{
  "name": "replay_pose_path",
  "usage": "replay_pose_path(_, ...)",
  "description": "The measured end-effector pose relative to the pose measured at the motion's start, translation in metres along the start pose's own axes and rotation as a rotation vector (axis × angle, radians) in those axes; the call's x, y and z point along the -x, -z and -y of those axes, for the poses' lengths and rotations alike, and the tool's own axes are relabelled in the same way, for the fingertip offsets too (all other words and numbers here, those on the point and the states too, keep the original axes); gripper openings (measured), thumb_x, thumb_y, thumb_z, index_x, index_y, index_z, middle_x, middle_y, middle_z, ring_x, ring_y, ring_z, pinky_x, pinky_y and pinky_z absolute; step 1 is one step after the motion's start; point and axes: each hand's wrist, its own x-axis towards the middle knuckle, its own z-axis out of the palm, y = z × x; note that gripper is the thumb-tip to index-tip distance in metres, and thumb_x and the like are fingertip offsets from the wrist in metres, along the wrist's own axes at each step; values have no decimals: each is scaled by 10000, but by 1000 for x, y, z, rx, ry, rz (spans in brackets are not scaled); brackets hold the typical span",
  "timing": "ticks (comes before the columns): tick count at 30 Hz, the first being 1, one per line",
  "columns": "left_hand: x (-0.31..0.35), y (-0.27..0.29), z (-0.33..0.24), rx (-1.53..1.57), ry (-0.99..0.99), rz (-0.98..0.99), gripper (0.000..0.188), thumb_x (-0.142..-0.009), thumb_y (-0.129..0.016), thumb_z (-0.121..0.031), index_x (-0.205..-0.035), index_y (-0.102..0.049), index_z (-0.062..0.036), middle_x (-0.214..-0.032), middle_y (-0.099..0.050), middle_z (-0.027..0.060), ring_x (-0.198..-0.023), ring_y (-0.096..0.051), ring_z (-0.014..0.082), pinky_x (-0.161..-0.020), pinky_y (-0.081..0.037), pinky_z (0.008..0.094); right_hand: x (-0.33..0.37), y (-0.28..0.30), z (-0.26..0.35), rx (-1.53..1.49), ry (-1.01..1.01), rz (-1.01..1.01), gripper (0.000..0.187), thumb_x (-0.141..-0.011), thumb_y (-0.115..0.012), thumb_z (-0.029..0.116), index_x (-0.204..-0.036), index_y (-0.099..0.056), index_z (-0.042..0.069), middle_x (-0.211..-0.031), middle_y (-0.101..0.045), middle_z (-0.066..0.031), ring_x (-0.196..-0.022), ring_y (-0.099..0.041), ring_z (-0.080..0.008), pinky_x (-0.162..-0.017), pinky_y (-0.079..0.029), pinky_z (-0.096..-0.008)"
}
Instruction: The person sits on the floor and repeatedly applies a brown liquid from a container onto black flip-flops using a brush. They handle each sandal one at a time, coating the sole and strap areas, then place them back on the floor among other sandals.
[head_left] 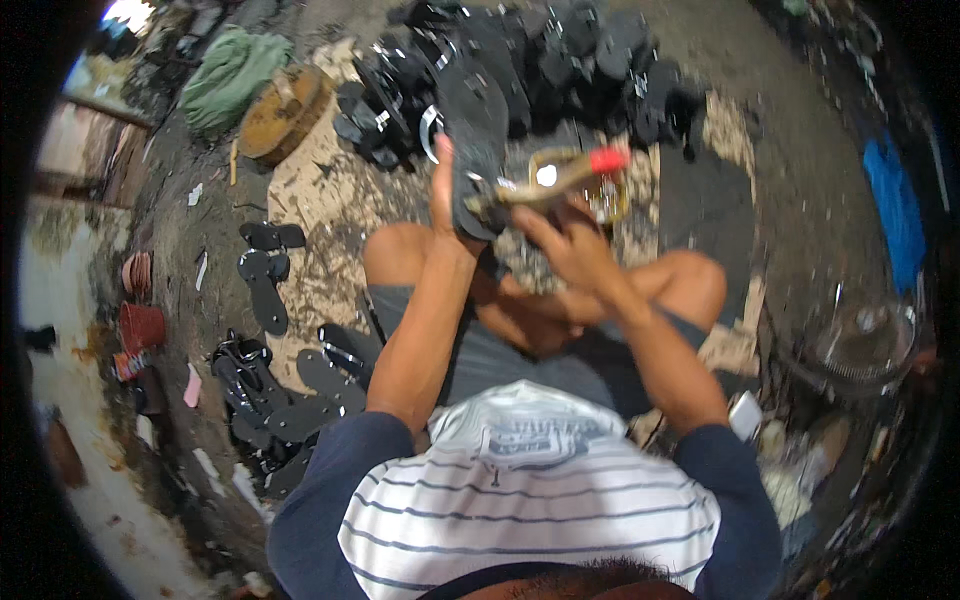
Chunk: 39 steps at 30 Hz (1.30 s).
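Striped shirt (530,520) is filling the foreground. Left hand (445,205) is gripping a black sandal sole (478,150) upright; right hand (570,245) is closing around a red-tipped metal tool (565,172) touching the sole, above the knees.

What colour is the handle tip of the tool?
Red: the tool in the right hand has a red tip, in the head view.

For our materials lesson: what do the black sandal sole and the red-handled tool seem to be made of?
Sandal sole, in the left hand: probably rubber or foam, matte black and thin. Tool, in the right hand: seemingly brass-coloured metal, slightly shiny, with a red, likely plastic handle.
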Motion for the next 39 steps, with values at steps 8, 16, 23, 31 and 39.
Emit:
replay_pose_path(8, -142, 10, -51, -271, 5, -259, 505, -986, -480, -526, -1228, -629, -109, -1224, -657, 109, -1112, -618, 311, -1018, -452, 494, -24, 74, 0, -366, -337, -445, 287, -989, -635, 299, -976, -645, 13, -914, -641, -14, -803, -535, -62, -690, -456, -245)
replay_pose_path(16, -33, 99, -185, -859, -294, -473, 571, -995, -568, -397, -1433, -455, -48, -1445, -496, 125, -1183, -572, 204, -944, -486, 333, 0, 126, -66, -61, -465, -556, 294, -975, -649, 337, -991, -639, 44, -862, -599, 17, -756, -504, -82, -689, -422, -257)
replay_pose_path(23, 160, 256, -256, -446, -582, -1052, 967, -862, -491, -759, -1535, -285, -96, -1585, -281, 111, -1271, -530, 269, -676, -438, 313, -34, 108, -111, -176, -371, -492, 275, -980, -648, 302, -1002, -629, 29, -805, -540, 31, -673, -432, -73, -619, -388, -260)
replay_pose_path(31, 101, 354, -200, -564, -426, -1364, 970, -874, -324, -818, -1563, -264, -138, -1401, -493, 169, -1150, -585, 286, -722, -457, 388, -45, 111, -40, -202, -399, -414, 270, -975, -653, 321, -1022, -605, 60, -859, -543, 23, -703, -447, -65, -611, -373, -245)
replay_pose_path(39, 175, 307, -223, -1336, 283, -1095, 768, -935, -568, -545, -1453, -363, -17, -1250, -614, 211, -1054, -632, 264, -727, -530, 351, -8, 149, -75, 26, -443, -439, 362, -949, -672, 384, -1011, -642, 29, -912, -621, -3, -786, -524, -76, -678, -400, -246)
